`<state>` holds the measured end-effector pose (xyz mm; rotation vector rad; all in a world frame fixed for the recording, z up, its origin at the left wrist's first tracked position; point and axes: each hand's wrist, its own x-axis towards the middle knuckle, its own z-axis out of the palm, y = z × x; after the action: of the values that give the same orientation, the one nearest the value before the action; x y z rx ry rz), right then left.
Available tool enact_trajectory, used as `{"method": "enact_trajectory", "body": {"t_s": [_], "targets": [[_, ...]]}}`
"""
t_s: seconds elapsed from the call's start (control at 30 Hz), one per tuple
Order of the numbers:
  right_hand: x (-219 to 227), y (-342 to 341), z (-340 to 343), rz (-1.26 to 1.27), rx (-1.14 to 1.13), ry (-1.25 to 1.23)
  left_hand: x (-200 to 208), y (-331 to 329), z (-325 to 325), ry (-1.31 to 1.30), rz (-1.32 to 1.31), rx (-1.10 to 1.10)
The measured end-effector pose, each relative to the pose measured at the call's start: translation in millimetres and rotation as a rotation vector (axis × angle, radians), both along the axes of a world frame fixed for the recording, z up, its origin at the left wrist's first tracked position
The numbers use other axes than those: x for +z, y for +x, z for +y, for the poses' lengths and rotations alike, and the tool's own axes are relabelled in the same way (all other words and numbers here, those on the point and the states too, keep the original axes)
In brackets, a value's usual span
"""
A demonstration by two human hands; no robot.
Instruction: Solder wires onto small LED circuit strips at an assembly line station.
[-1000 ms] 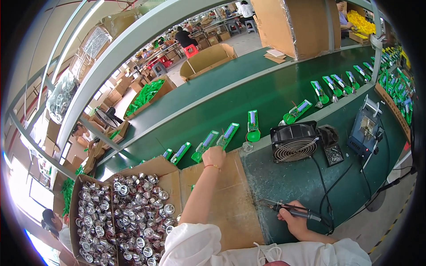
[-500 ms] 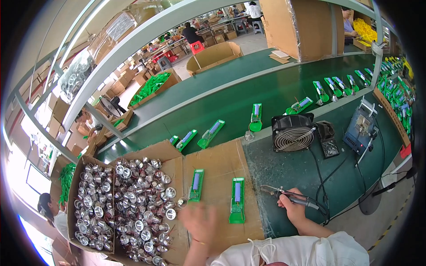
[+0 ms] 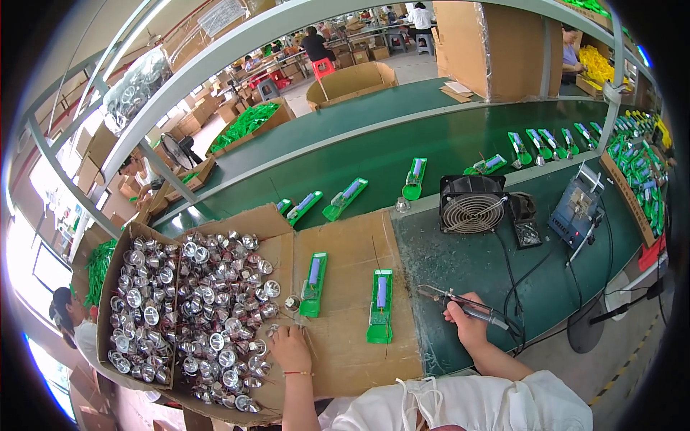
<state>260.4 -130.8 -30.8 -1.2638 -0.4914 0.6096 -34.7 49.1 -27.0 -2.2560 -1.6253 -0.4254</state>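
My right hand point(image 3: 468, 321) is closed around the grey handle of a soldering iron point(image 3: 485, 313), its thin metal tip pointing left over the green bench. My left hand point(image 3: 291, 350) rests at the right edge of a heap of silver reflector cups point(image 3: 223, 316), fingers bent down and together; what lies under the fingertips is hidden. Just beyond it, one loose reflector cup point(image 3: 292, 303) sits beside a green plastic housing point(image 3: 314, 285) with a purple battery cell. Between my hands lies a second green housing point(image 3: 380, 307), with a cell and thin wires extending past both ends.
A cardboard sheet point(image 3: 352, 366) lies under the housings. A black fan point(image 3: 472, 208), a dark stand point(image 3: 526, 221) and a blue soldering unit point(image 3: 575, 208) stand at right, with cables on the bench. Several housings lie along the green conveyor point(image 3: 287, 179). A metal frame point(image 3: 237, 54) crosses above.
My left hand has moved left and slightly down to the edge of the reflector heap. My right hand keeps the soldering iron in nearly the same place. The whole view has shifted slightly.
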Motion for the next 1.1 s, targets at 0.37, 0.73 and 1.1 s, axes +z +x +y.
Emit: {"method": "enact_trajectory", "body": {"t_s": [0.37,0.73,1.1], "targets": [[0.7,-4.0,-6.9,-0.006,0.001,0.025,33.0,0.1,-16.6,0.000,0.135,-0.014],[10.1,-17.4,-14.3,-0.113,0.088,-0.017,34.4,67.0,-56.6,-0.665,-0.704,-0.348],[12.0,-37.1,-18.2,-0.393,0.297,-0.080,27.0,82.0,-57.4,-0.752,-0.809,-0.406]]}}
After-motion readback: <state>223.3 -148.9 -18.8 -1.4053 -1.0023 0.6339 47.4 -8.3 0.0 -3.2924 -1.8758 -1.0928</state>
